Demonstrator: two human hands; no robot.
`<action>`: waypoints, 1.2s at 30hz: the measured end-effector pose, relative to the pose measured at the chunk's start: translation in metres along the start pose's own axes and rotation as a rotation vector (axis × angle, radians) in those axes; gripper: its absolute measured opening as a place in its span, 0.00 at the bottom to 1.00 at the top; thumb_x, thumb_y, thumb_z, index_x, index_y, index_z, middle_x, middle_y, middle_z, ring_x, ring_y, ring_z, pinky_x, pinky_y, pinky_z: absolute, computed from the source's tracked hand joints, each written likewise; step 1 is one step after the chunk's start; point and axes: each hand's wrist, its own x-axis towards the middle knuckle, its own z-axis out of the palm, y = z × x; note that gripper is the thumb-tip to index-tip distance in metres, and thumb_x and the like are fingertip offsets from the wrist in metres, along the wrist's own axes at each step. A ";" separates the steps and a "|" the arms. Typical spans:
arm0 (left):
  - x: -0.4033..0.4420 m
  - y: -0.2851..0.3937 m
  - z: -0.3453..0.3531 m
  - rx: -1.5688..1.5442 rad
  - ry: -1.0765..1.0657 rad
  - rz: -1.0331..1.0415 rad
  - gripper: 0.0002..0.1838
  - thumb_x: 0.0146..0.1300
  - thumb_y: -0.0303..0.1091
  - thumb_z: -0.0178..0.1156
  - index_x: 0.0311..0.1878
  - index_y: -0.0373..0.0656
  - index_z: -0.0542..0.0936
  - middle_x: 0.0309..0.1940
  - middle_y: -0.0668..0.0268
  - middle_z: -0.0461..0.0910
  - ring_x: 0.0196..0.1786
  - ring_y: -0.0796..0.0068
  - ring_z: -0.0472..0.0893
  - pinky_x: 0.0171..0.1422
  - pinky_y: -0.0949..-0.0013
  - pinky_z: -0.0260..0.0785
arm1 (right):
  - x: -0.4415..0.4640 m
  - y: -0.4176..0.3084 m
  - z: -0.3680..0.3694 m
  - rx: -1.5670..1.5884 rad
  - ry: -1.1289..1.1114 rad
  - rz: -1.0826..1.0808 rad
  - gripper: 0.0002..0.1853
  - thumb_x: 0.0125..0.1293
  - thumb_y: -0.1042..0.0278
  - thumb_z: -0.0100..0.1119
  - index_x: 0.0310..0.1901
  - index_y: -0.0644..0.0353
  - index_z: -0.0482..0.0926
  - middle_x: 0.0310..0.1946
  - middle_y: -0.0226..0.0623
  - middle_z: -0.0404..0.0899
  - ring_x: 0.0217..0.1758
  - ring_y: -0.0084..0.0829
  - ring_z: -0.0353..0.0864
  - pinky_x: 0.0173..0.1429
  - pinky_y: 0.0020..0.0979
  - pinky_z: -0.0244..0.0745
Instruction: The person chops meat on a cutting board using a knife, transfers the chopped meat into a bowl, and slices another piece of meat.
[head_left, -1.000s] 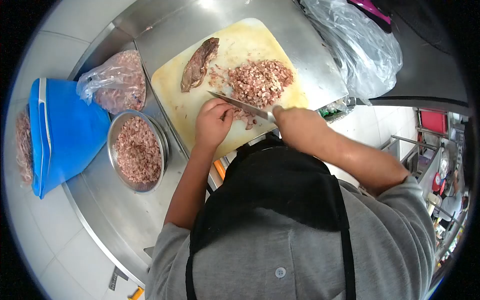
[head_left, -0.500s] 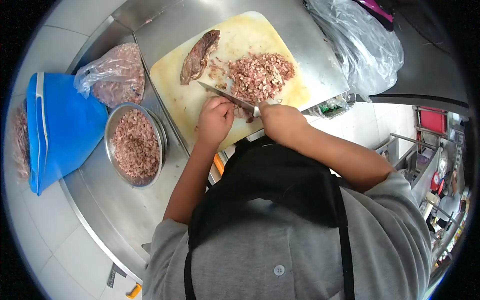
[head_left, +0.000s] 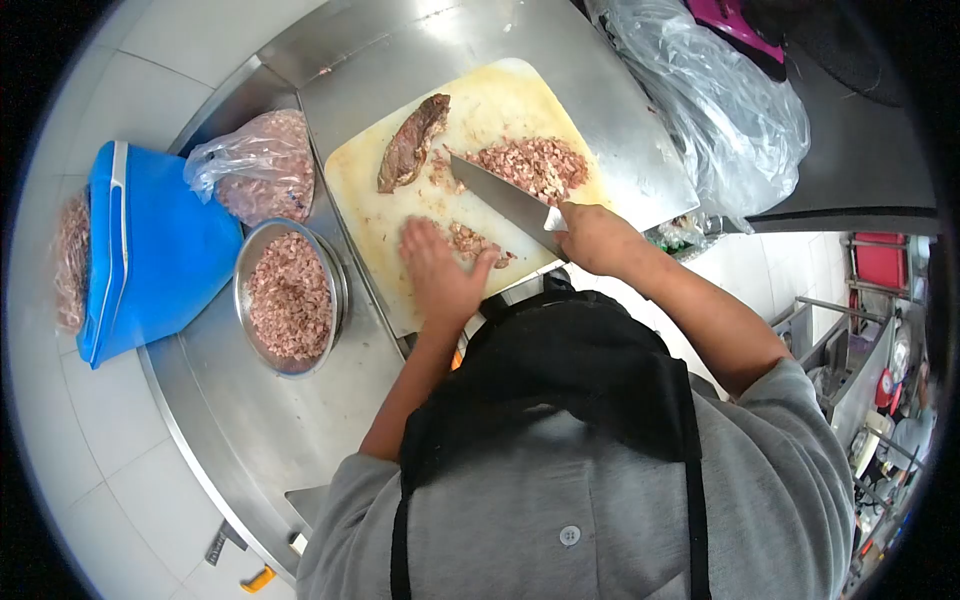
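Observation:
My right hand (head_left: pixel 594 238) grips the handle of a wide-bladed knife (head_left: pixel 505 197), its blade slanting up and left over the cutting board (head_left: pixel 362 232). Fingers apart, my left hand (head_left: pixel 442 272) is spread on the board and holds nothing. Beside its thumb lies a small group of chopped meat bits (head_left: pixel 472 243). Beyond the blade is a larger pile of chopped meat (head_left: pixel 540 165). A browned, uncut piece of meat (head_left: pixel 414 143) rests near the board's far left side.
Left of the board stands a metal colander (head_left: pixel 290 298) heaped with chopped meat. Behind it sit a plastic bag of meat (head_left: pixel 265 170) and a blue container (head_left: pixel 160 250). Clear plastic bags (head_left: pixel 700 100) lie at the right edge of the steel table (head_left: pixel 400 40).
My left hand has opened and flattened on the board. The knife has moved right and away from it, its broad blade now showing beside the pile. The whole view has shifted slightly.

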 end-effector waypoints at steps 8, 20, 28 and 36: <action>0.021 0.027 0.000 -0.553 -0.037 0.164 0.45 0.54 0.46 0.76 0.71 0.35 0.70 0.74 0.43 0.62 0.76 0.42 0.63 0.80 0.48 0.57 | 0.000 -0.006 -0.013 -0.055 -0.089 0.030 0.20 0.72 0.62 0.54 0.60 0.64 0.76 0.50 0.53 0.85 0.57 0.49 0.84 0.62 0.46 0.78; 0.044 0.000 0.004 -0.442 0.013 0.407 0.12 0.56 0.27 0.73 0.44 0.41 0.86 0.47 0.59 0.80 0.51 0.56 0.80 0.56 0.58 0.75 | -0.022 -0.018 -0.001 -0.183 -0.064 -0.044 0.14 0.67 0.73 0.51 0.52 0.66 0.76 0.40 0.55 0.86 0.45 0.52 0.88 0.49 0.48 0.82; 0.056 -0.015 -0.021 -0.514 -0.146 0.463 0.06 0.58 0.26 0.69 0.39 0.41 0.87 0.42 0.62 0.83 0.49 0.57 0.81 0.55 0.59 0.75 | -0.027 -0.044 -0.024 -0.194 -0.061 -0.069 0.14 0.67 0.71 0.53 0.53 0.64 0.76 0.37 0.54 0.86 0.42 0.54 0.88 0.46 0.50 0.82; 0.051 -0.031 -0.008 -0.498 -0.158 0.532 0.08 0.57 0.27 0.71 0.41 0.41 0.87 0.42 0.60 0.83 0.48 0.58 0.82 0.56 0.60 0.75 | -0.012 -0.054 -0.008 -0.164 -0.067 0.003 0.13 0.66 0.75 0.51 0.51 0.66 0.76 0.40 0.55 0.87 0.45 0.52 0.89 0.49 0.48 0.83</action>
